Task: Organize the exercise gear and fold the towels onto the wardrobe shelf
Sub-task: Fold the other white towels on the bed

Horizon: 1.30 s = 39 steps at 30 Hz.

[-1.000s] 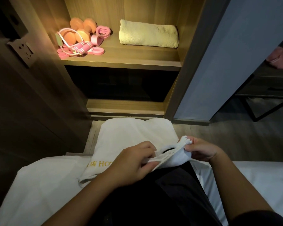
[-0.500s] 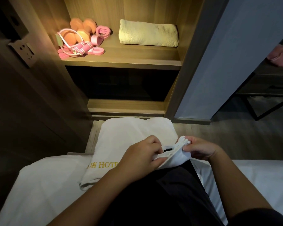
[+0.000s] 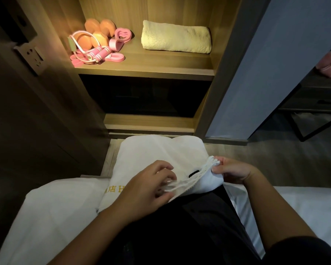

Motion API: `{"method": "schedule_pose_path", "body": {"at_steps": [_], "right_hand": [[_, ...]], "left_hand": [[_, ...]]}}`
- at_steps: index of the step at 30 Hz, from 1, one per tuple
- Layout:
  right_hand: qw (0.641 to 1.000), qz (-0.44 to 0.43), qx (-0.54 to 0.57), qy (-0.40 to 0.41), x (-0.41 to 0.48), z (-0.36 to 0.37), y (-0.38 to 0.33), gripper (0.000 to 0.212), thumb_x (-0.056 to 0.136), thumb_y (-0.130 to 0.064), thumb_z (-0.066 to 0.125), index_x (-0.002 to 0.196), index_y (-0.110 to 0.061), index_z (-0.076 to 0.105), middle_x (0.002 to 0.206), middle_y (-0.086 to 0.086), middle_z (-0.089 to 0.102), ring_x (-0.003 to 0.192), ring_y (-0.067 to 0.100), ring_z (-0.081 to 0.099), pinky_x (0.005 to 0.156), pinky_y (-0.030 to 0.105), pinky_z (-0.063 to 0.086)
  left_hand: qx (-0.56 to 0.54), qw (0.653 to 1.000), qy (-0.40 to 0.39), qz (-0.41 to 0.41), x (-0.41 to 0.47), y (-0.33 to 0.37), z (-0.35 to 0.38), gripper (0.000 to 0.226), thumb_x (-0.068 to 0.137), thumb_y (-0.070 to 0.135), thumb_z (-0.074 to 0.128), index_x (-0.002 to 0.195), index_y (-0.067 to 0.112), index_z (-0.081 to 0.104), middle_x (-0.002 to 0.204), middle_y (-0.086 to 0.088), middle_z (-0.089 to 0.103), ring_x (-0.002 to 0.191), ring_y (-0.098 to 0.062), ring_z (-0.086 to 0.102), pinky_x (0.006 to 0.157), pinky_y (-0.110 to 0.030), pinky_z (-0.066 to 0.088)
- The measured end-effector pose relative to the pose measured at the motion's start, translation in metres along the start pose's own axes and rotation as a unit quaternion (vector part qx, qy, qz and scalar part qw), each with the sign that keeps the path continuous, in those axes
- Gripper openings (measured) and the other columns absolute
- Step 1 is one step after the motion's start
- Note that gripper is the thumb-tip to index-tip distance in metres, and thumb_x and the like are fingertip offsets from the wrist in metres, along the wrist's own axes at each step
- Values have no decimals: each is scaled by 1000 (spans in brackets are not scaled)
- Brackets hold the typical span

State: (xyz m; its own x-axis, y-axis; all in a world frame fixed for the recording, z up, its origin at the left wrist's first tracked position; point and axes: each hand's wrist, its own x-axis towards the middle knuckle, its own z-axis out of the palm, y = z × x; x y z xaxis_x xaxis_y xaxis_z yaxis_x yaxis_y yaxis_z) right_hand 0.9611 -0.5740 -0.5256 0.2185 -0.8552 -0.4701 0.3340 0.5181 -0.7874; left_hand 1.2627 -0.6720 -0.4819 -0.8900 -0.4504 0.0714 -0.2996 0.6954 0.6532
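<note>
A small white fringed towel (image 3: 203, 183) lies folded across my lap. My left hand (image 3: 145, 188) pinches its fringed edge at the left, and my right hand (image 3: 231, 170) grips the towel's right corner. Under it a larger white towel (image 3: 161, 153) with gold lettering is spread over my knees. On the lit wardrobe shelf (image 3: 151, 67) a folded yellow towel (image 3: 177, 37) lies at the right. Orange dumbbells (image 3: 97, 33), a pink skipping rope (image 3: 96, 54) and pink grip pieces (image 3: 120, 38) are grouped at the shelf's left.
White bedding (image 3: 46, 217) spreads to both sides of my legs. A dark compartment (image 3: 143, 96) sits below the lit shelf. A wall socket (image 3: 32, 58) is on the left panel. A black metal-framed table (image 3: 311, 111) stands at the right.
My left hand has slid along the fringed edge and spread its fingers. The small towel has been drawn out a little wider between both hands.
</note>
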Motion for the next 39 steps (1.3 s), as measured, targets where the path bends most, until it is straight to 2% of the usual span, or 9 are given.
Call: {"method": "schedule_pose_path", "body": {"at_steps": [4,8,14,19,25,28,34,37,39], "right_hand": [[1000,6,8,8,4,-2,2,42,82,-1,54,124,-2,56,119,15,69,107,26,67,87,32,54],[1000,12,-1,6,7,-5,2,44,83,-3,55,127,-4,56,123,17,66,112,28,65,88,32,54],[1000,13,8,5,10,-7,2,41,83,-3,55,124,-6,60,124,19,65,112,29,65,88,34,54],[1000,5,18,4,8,-6,4,37,86,-3,53,118,-12,70,124,17,66,112,28,65,87,33,54],[1000,7,5,7,7,-5,3,35,86,-7,56,113,-18,74,119,12,70,109,24,67,86,30,54],[1000,8,10,5,8,-6,5,35,86,-7,56,116,-17,72,123,14,67,112,26,65,88,31,54],[1000,3,17,3,8,-6,5,36,86,-6,56,117,-16,72,124,15,67,112,27,65,88,32,54],[1000,3,24,12,7,-6,6,36,85,-6,55,117,-13,71,124,17,66,112,28,65,87,33,54],[999,1,31,22,7,-6,7,38,84,-5,55,120,-8,67,123,19,66,110,30,66,87,35,55]], "left_hand": [[21,1000,-2,-19,-34,-15,-17,26,83,47,67,106,37,59,129,26,44,113,4,49,90,-15,50],[64,997,-10,-50,-59,-23,-27,18,81,47,70,95,38,64,130,19,50,107,-1,53,85,-16,49],[112,993,-11,-48,-66,-16,-28,21,79,40,76,96,30,68,121,11,59,101,-7,57,82,-18,47],[100,995,-19,-18,-65,-14,-21,20,84,31,72,103,31,67,125,7,60,106,-11,57,86,-19,45],[114,993,1,-36,-62,-13,-15,33,81,40,72,112,36,61,123,10,60,100,-13,61,84,-27,54],[162,986,4,-45,-63,-13,-15,47,79,50,71,123,36,60,131,5,59,107,-14,62,87,-32,51],[238,971,27,-28,-60,-7,-8,22,69,37,84,86,29,75,109,4,69,91,-14,67,80,-30,52],[193,981,20,21,-64,-14,-15,13,77,28,79,85,25,70,111,4,63,95,-11,61,84,-23,47],[189,981,18,36,-65,-19,-24,9,82,28,72,87,25,65,112,5,58,92,-8,56,76,-19,49]]}}
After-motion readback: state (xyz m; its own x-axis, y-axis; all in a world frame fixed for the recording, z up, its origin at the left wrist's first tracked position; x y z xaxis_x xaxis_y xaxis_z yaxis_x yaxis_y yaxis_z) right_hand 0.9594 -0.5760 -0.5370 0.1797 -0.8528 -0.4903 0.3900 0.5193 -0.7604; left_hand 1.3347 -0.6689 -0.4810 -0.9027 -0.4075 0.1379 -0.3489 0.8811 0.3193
